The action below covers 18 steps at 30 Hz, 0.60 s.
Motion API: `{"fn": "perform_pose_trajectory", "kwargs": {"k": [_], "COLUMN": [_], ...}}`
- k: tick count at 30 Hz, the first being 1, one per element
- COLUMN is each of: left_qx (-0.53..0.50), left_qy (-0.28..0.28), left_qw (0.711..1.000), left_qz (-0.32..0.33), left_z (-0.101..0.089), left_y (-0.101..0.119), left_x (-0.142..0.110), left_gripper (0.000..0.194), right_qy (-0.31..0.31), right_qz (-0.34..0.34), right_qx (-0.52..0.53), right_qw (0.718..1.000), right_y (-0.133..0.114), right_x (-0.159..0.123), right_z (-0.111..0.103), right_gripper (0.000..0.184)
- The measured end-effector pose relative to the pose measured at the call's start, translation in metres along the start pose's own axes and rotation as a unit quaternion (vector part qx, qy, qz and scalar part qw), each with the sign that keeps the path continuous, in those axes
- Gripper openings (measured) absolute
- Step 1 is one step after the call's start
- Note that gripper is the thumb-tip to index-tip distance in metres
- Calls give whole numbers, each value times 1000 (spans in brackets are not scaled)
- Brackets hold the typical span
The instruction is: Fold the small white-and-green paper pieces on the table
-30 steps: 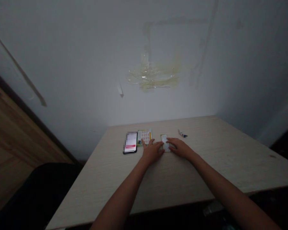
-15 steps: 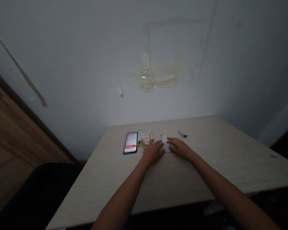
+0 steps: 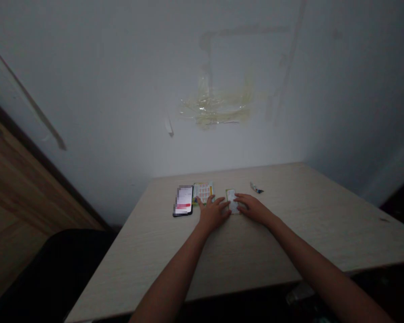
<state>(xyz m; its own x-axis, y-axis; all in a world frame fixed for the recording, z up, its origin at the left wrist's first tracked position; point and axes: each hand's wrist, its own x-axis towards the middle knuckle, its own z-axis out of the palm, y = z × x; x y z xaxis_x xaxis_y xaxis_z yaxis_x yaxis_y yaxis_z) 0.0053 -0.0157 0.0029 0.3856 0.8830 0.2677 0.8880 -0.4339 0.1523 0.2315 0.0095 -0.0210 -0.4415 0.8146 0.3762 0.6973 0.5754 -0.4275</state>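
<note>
Both my hands rest on a pale wooden table around a small white card-like packet with a green edge. My left hand lies flat with spread fingers, its fingertips touching the packet's left side. My right hand covers the packet's right side, fingers pressing on it. Just left of my left hand lies a green and orange printed sheet, and beside that a phone with a lit screen.
A small torn wrapper scrap lies behind my right hand. The table butts against a white wall with yellowed tape remains. A dark chair stands at the left, a wooden panel beyond it.
</note>
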Motion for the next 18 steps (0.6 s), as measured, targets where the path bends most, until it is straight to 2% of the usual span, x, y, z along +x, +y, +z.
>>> {"fn": "perform_pose_trajectory", "kwargs": {"k": [18], "left_qx": [-17], "left_qy": [-22], "left_qw": [1000], "left_qz": [-5], "left_z": [0], "left_y": [-2], "left_x": [1], "left_gripper": [40], "right_qy": [-18], "right_qz": [1], "right_qx": [-6], "right_qw": [1000], "right_y": [-4], "right_x": [1], "right_z": [-3], "right_gripper": [38]}}
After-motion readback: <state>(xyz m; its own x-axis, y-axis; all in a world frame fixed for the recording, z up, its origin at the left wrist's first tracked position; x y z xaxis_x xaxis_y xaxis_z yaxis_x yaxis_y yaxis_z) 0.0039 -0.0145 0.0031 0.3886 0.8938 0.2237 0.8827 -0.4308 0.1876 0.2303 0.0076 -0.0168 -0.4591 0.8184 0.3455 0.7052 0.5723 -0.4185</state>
